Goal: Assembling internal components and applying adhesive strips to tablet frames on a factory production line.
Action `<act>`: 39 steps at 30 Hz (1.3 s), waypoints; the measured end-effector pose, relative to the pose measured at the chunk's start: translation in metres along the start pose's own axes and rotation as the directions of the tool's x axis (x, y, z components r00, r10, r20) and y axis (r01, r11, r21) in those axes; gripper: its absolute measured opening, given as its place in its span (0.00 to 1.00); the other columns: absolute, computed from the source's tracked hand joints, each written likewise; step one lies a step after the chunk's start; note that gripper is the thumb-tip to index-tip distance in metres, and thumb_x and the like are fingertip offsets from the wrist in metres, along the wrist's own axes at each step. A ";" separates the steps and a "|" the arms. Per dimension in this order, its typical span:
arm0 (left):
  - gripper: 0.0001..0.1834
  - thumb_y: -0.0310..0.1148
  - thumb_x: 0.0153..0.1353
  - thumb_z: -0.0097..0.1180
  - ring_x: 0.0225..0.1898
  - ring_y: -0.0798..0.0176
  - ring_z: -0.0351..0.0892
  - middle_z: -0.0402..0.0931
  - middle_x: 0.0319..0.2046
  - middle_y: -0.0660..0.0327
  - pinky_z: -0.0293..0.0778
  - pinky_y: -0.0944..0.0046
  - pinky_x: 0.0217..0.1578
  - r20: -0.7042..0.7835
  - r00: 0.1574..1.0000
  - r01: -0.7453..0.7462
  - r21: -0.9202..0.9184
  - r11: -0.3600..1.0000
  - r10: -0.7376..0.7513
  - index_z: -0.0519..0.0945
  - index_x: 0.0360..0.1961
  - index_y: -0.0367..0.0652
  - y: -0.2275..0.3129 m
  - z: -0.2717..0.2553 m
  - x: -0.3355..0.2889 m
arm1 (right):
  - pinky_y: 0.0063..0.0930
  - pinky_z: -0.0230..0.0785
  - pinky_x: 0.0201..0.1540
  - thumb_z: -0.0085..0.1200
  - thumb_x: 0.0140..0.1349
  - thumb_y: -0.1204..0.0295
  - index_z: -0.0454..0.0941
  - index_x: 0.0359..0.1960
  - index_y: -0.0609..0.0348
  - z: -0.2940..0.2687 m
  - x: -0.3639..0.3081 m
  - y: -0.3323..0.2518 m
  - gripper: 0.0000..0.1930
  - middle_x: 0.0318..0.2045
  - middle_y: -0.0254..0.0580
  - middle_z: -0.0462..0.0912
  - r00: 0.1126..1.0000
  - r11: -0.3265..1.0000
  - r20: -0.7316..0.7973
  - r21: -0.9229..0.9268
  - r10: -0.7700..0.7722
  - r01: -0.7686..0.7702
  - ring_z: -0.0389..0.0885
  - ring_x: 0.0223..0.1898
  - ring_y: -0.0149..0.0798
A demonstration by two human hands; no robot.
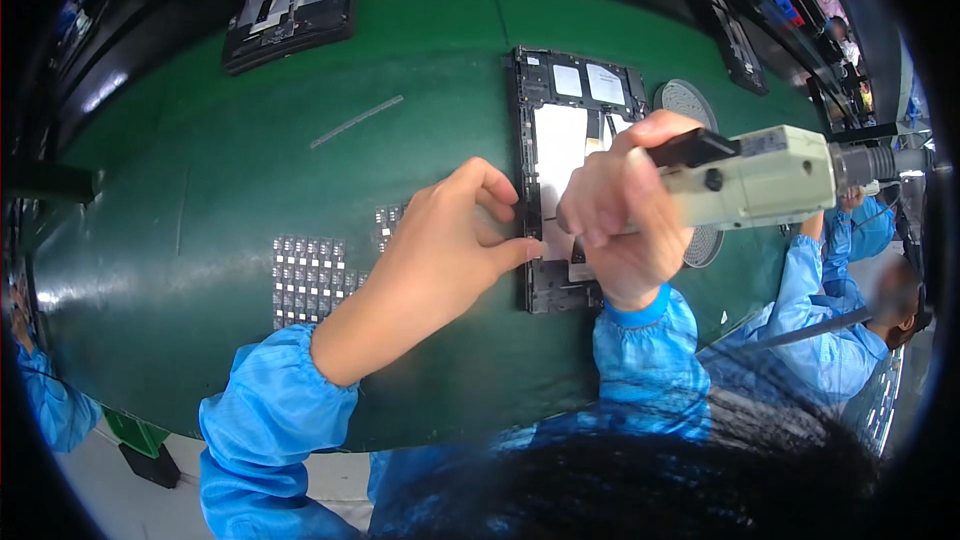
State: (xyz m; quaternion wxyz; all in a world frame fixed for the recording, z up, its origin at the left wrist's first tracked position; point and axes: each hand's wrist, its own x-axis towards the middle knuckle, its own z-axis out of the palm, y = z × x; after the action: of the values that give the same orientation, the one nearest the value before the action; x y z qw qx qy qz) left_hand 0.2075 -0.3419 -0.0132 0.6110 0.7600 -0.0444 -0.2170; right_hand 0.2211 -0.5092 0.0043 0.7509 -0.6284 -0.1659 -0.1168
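An opened tablet-like device (560, 165) with a black frame and white inner panels lies on the green table (250, 150). My left hand (450, 230) is at its left edge, thumb and forefinger apart, their tips touching or close to the frame. Nothing shows between those fingers. My right hand (630, 215), slightly blurred, is closed around the front of a pale green electric screwdriver (760, 180) above the device's right side. The tool lies nearly level, its cable end to the right; its bit is hidden by my hand.
Sheets of small black parts (310, 275) lie left of my left forearm. Beyond is a thin clear strip (357, 122). A round grey perforated dish (687, 100) sits right of the device. Similar devices (290, 0) stand at the far side. A co-worker's blue sleeve (800, 285) is at right.
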 end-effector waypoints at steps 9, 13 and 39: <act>0.21 0.25 0.51 0.69 0.37 0.63 0.83 0.77 0.40 0.56 0.78 0.68 0.35 0.030 1.000 -0.005 -0.053 0.999 0.006 0.72 0.43 0.36 -0.004 0.001 0.000 | 0.25 0.56 0.16 0.48 0.66 0.73 0.63 0.49 0.54 -0.009 -0.010 -0.002 0.12 0.16 0.34 0.62 0.998 0.999 -0.063 -0.040 -0.012 0.009 0.60 0.13 0.29; 0.22 0.24 0.52 0.68 0.38 0.62 0.83 0.77 0.40 0.55 0.78 0.67 0.36 0.015 1.000 -0.013 -0.059 0.998 0.014 0.71 0.46 0.35 -0.007 0.002 0.000 | 0.25 0.56 0.16 0.48 0.65 0.74 0.63 0.49 0.54 -0.004 -0.007 -0.002 0.12 0.16 0.35 0.63 0.999 0.997 -0.037 -0.070 -0.014 0.012 0.60 0.13 0.29; 0.21 0.23 0.52 0.66 0.35 0.64 0.83 0.77 0.38 0.54 0.79 0.67 0.36 -0.001 0.997 -0.073 -0.110 0.991 0.073 0.72 0.46 0.33 -0.013 0.001 0.000 | 0.26 0.58 0.15 0.51 0.62 0.79 0.62 0.45 0.55 0.005 -0.011 0.001 0.13 0.15 0.36 0.64 0.993 0.978 0.119 -0.206 0.002 0.023 0.62 0.12 0.29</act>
State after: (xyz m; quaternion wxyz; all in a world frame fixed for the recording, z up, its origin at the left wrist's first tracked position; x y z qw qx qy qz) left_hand 0.2043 -0.3399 -0.0254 0.6593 0.7227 -0.0612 -0.1980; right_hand 0.2114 -0.5042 0.0000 0.6697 -0.7080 -0.2005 -0.0998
